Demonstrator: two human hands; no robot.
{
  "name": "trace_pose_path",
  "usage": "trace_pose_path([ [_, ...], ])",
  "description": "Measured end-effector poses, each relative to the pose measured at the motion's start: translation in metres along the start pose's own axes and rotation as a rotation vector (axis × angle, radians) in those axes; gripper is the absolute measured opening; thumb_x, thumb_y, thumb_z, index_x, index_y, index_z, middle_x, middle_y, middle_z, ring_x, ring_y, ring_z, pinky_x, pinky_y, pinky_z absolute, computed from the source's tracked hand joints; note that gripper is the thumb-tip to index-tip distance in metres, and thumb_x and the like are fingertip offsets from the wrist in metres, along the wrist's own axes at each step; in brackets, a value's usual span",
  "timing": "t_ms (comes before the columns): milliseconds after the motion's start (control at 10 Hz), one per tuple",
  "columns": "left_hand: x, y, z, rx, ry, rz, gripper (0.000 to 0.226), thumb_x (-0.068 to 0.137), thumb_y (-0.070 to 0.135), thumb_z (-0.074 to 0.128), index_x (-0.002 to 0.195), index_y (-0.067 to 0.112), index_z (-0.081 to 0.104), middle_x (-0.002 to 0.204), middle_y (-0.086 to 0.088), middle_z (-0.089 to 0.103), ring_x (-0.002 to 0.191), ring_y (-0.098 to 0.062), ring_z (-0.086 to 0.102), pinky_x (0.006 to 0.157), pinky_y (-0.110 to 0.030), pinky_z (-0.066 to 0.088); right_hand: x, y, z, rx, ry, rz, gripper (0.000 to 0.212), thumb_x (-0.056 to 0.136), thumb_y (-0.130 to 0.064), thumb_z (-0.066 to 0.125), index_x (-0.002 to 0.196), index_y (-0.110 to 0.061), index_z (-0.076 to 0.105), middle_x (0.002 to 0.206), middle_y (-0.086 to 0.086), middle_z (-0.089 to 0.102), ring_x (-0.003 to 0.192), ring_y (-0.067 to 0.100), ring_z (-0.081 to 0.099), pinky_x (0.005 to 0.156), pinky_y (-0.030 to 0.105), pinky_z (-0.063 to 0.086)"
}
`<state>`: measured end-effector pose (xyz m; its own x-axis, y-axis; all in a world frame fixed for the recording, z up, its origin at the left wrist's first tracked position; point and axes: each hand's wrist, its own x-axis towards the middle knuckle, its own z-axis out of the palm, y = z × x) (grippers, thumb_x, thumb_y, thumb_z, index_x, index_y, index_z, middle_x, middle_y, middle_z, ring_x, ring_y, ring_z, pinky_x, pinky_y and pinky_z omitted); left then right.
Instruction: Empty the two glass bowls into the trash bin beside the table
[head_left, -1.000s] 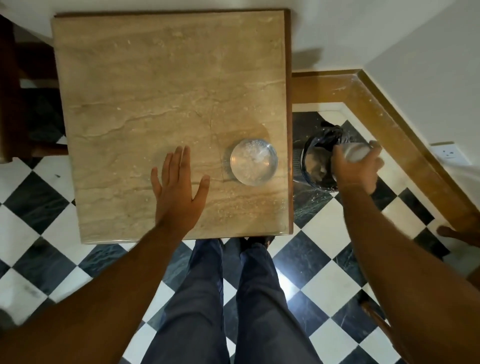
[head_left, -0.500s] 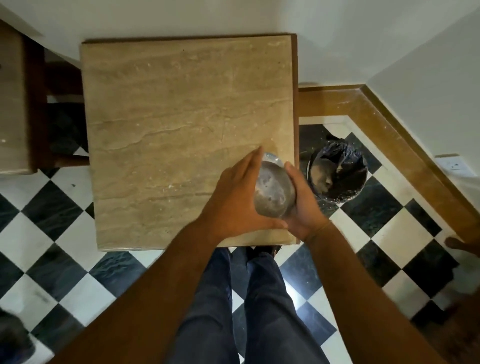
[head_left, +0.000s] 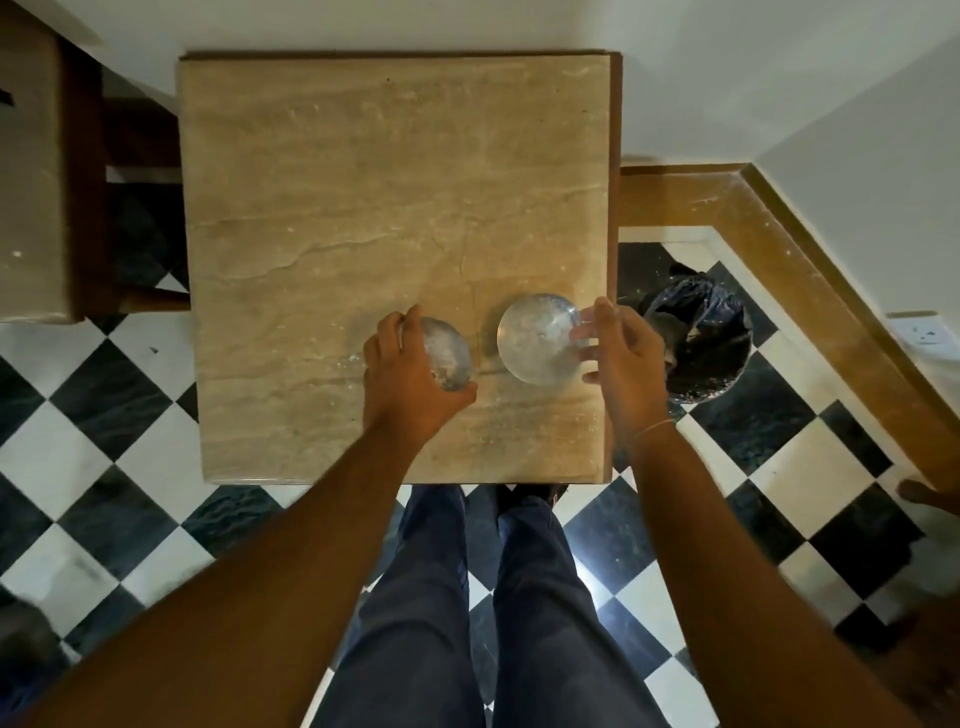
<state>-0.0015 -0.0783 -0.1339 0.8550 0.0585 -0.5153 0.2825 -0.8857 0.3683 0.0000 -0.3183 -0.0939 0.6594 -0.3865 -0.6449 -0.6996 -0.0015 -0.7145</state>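
Glass bowls were held on the marble surface (head_left: 395, 197).
The left bowl (head_left: 448, 354) was gripped by the left hand (head_left: 402, 382); the right bowl (head_left: 536, 338) was touched by the spread fingers of the right hand (head_left: 621, 358).

Two glass bowls: left bowl (head_left: 445, 354), right bowl (head_left: 537, 339). One counter (head_left: 395, 176) carrying both. One bin (head_left: 698, 348) with a black liner, on the floor. Two hands: left hand (head_left: 408, 387), right hand (head_left: 621, 353). Two legs (head_left: 483, 613) in dark trousers. One second stone-topped piece (head_left: 31, 171) at far left. One wall socket (head_left: 922, 332) at right.
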Motion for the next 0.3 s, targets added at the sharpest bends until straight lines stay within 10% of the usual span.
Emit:
trace_pose_path([
  [200,0.018,-0.005,0.008,0.097,-0.016,0.041,0.135,0.068,0.063,0.093,0.173,0.019,0.020,0.170,-0.013,0.030,0.155,-0.039,0.030,0.120,-0.062,0.044,0.006,0.020,-0.004,-0.062,0.067,-0.052,0.027,0.120,-0.031,0.060,0.096,-0.029,0.072,0.100,-0.006,0.077,0.079,-0.005,0.070,0.067,0.013,0.055],
  [300,0.016,-0.005,0.013,0.174,-0.009,0.042,0.142,0.069,0.077,0.086,0.174,0.028,0.004,0.177,-0.011,0.021,0.161,-0.039,0.024,0.124,-0.068,0.035,0.007,0.025,-0.001,-0.215,0.062,-0.109,0.012,0.116,-0.034,0.067,0.122,-0.025,0.072,0.118,-0.011,0.073,0.105,0.001,0.069,0.098,0.027,0.061],
])
